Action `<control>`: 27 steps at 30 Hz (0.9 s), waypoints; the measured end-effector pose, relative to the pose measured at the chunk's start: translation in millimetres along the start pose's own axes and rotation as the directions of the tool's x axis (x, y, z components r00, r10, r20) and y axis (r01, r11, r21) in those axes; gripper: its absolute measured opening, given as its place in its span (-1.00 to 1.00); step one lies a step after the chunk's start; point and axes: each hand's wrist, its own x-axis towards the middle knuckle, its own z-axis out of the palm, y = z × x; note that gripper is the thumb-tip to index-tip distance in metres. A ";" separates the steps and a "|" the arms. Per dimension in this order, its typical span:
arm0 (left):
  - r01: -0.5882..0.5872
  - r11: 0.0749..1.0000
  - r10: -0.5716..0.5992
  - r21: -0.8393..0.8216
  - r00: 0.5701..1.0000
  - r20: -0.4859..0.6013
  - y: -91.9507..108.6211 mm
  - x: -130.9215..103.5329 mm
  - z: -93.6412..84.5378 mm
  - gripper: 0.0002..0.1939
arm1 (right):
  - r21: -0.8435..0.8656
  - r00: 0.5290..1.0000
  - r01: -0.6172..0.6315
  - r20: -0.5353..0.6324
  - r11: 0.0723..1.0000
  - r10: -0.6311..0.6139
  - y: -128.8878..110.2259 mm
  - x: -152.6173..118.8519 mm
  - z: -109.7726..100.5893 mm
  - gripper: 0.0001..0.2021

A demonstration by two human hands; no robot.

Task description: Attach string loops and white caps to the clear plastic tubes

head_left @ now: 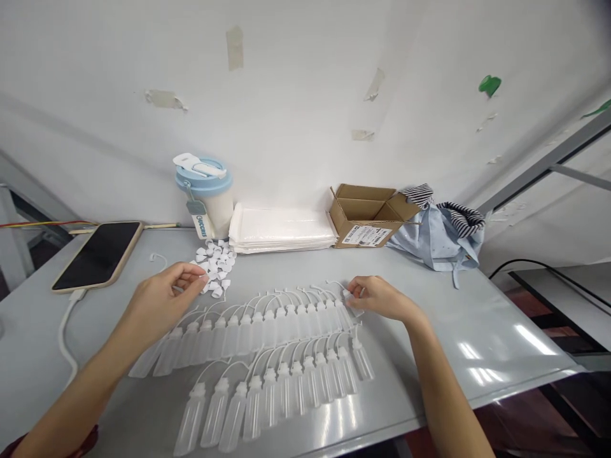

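Observation:
My left hand [165,299] is at the left edge of a pile of small white caps [219,257], thumb and forefinger pinched together on a white cap [207,275]. My right hand [375,296] is closed around the top of a small clear plastic bottle [354,308] at the right end of the back row; its fingers partly cover that bottle. To its left stretches the back row of similar bottles [258,331], lying side by side, each with a thin bent tube at its neck. A second row of bottles [286,391] lies in front, closer to the table's front edge.
Behind the caps stands a blue-lidded cup [217,210]. A stack of white packets [286,229], an open cardboard box [367,219] and a light blue cloth item [429,238] line the wall. A phone [98,254] with a white cable [63,334] lies on the left.

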 end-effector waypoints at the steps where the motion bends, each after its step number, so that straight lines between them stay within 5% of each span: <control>1: 0.001 1.000 -0.001 0.018 1.000 0.004 0.9 -0.5 -0.3 -0.69 | 0.000 1.000 0.006 -0.016 1.000 -0.006 0.8 0.6 0.9 -0.81; 14: -0.123 0.980 0.121 0.156 0.992 0.021 6.7 -4.0 3.5 -0.73 | 0.134 0.988 0.060 -0.150 0.989 -0.040 -5.2 2.2 6.9 -0.76; 21: -0.200 0.964 0.191 0.176 0.979 0.068 7.4 -2.6 7.6 -0.61 | 0.188 0.921 0.188 -0.375 0.964 -0.106 -11.5 1.3 11.3 -0.64; 27: -0.273 0.951 0.267 0.146 0.962 0.059 4.2 -4.1 9.6 -0.65 | 0.282 0.884 0.255 -0.456 0.925 -0.104 -13.5 2.8 12.5 -0.61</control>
